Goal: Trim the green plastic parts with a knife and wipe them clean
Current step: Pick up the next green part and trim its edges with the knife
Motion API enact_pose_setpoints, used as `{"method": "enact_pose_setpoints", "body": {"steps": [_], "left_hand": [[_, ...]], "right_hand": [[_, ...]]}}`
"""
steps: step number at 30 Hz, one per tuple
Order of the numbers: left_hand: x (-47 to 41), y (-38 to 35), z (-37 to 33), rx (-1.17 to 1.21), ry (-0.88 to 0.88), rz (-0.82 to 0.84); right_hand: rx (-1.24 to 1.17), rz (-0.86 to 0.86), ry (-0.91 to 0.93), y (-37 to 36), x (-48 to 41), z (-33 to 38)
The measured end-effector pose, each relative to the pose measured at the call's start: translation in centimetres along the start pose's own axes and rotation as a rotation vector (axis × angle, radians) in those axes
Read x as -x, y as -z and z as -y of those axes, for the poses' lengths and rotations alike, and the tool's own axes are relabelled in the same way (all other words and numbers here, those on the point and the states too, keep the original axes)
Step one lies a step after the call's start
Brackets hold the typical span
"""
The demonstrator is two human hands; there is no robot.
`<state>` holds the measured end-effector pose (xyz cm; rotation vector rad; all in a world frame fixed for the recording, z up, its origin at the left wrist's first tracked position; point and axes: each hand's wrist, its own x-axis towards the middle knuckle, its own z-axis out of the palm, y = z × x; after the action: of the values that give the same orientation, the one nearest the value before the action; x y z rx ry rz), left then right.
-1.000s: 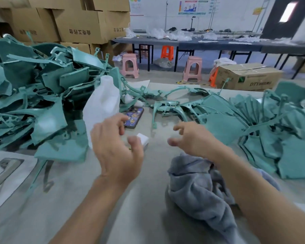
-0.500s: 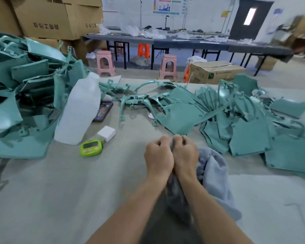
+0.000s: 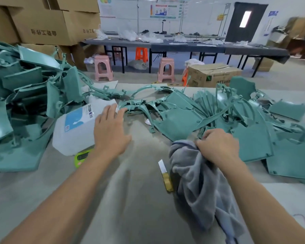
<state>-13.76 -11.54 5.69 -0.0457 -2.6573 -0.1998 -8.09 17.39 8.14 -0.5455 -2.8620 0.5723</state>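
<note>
The left hand [image 3: 111, 132] is reaching forward over the table [image 3: 130, 208] with its fingers straight and a little spread, and it is holding nothing. The fingertips are lying at the upper end of the white bottle [image 3: 72, 131], but I cannot tell if they are really touching it. The bottle, with a blue label, is leaning toward the left pile of green parts [image 3: 25, 103]. A small green timer [image 3: 81, 156] is showing just under the near edge of the bottle, beside the left wrist. The right hand [image 3: 218, 148] is gripping the grey cloth [image 3: 197, 187] with curled fingers and bunching its top part, while the rest of the cloth is hanging down along the right forearm. The knife [image 3: 165, 176] is lying flat on the table just left of the cloth, its pale blade pointing away and its yellow handle toward the person. The right heap of green parts [image 3: 250, 138] is lying just beyond the knuckles of the right hand. Behind the table, pink stools [image 3: 103, 69] and a cardboard box [image 3: 213, 74] are standing on the floor
</note>
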Motion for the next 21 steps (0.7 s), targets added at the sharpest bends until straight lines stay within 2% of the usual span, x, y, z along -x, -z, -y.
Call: {"method": "enact_pose_setpoints", "body": {"steps": [1,2,4,6,8,10,15,17,21], "left_hand": [[-0.6,-0.7,1.0,-0.084,-0.002,0.097],[-1.0,-1.3,1.9,-0.14,-0.02,0.124],[-1.2,-2.0,3.4,-0.188,-0.078,0.017],[-1.2,-2.2,4.3,-0.162,-0.122,-0.166],[-1.6,-1.5,4.8,-0.072,-0.102,-0.267],[-2.3,0.1,5.8,0.068,0.008,-0.371],[-4.0,5.4,11.9,0.479,0.447,-0.475],[-3.9,6.3,14.2,0.604,0.536,-0.487],[-3.2,7.2,17.9,0.83,0.643,-0.484]], "right_hand": [[0.148,-0.069,0.049,0.3,0.1,0.5],[0.181,-0.152,0.124,0.2,0.5,1.2],[0.05,-0.28,0.308,-0.2,1.9,3.5],[-0.102,-0.232,0.454,-1.4,3.7,6.0],[-0.234,-0.058,0.491,-3.1,5.1,8.2],[-0.283,0.089,0.478,-5.0,5.8,9.7],[-0.262,0.278,0.445,-8.7,5.7,10.6],[-0.265,0.302,0.424,-9.7,5.7,10.3],[-0.198,0.241,0.388,-10.7,5.2,9.1]]}}
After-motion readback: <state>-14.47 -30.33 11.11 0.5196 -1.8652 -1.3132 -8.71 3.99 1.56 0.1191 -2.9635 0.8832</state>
